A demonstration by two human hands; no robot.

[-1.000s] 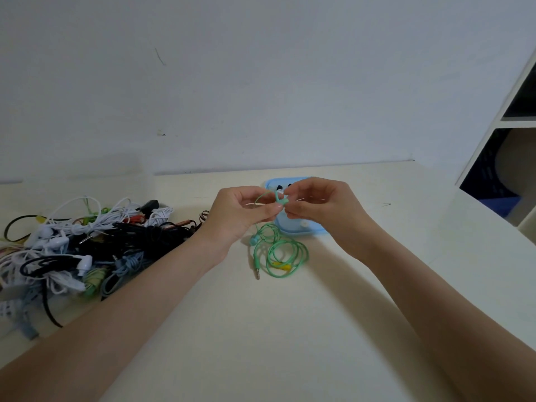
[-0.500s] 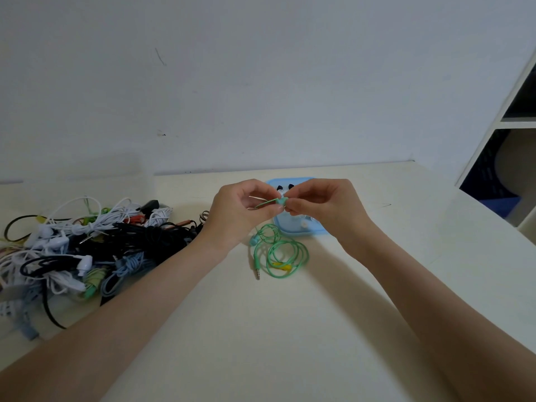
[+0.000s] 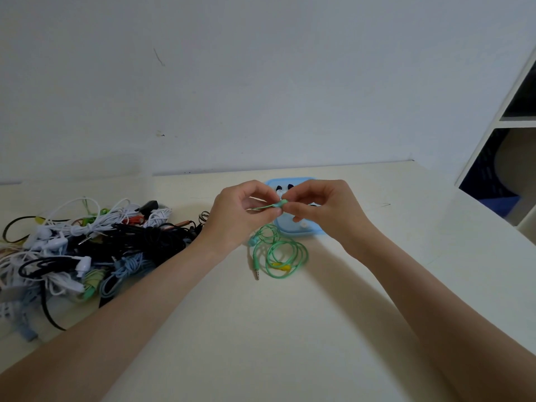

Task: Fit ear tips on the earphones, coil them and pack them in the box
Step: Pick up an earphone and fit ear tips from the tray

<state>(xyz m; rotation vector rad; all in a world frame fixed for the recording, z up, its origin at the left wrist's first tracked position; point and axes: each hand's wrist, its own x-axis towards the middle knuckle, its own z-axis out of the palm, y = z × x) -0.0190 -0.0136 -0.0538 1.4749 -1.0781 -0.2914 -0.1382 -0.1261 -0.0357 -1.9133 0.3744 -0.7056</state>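
Note:
A green earbud is held up above the table between both hands. My left hand pinches its stem and cable. My right hand pinches the bud's tip end; whether an ear tip is under the fingers is hidden. The rest of the green earphone cable lies in loose loops on the table below, with its second bud and its jack plug. Behind the hands sits a light blue box holding small black and white ear tips.
A big tangled pile of white, black, blue and green earphones covers the table's left side. The wall runs along the table's far edge. A white shelf unit stands at the right.
Both hands have shifted slightly, and the green bud now lies more level between the fingertips. The cable loops on the table have not moved.

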